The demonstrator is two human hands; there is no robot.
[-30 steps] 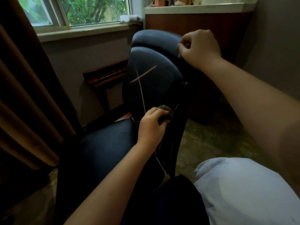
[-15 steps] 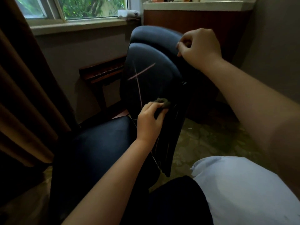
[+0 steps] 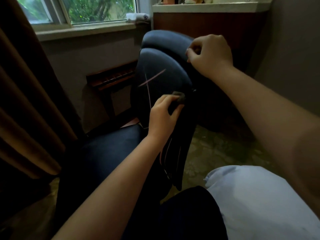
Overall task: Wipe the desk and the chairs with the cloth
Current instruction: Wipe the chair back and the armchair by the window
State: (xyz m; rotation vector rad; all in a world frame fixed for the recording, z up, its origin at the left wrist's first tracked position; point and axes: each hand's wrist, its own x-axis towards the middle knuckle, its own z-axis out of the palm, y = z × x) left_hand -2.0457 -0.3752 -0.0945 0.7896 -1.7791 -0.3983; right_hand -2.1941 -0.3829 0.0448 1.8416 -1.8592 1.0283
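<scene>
Dim room corner, a dark chair with both hands on its backrest.

A brown curtain (image 3: 26, 101) hung at the left beside a window (image 3: 83, 11). A white-topped table (image 3: 207, 7) stood behind the chair (image 3: 161, 71), and mottled floor (image 3: 216, 149) showed to the right. The right hand (image 3: 210, 52) had its fingers curled tight on the backrest's top edge. The left hand (image 3: 162, 115) pinched the small grey cloth (image 3: 179, 98) against the backrest's face.

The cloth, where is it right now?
Head view, centre: the cloth is bunched in the left hand against the chair backrest, near its right edge, below the right hand gripping the chair's top.
</scene>
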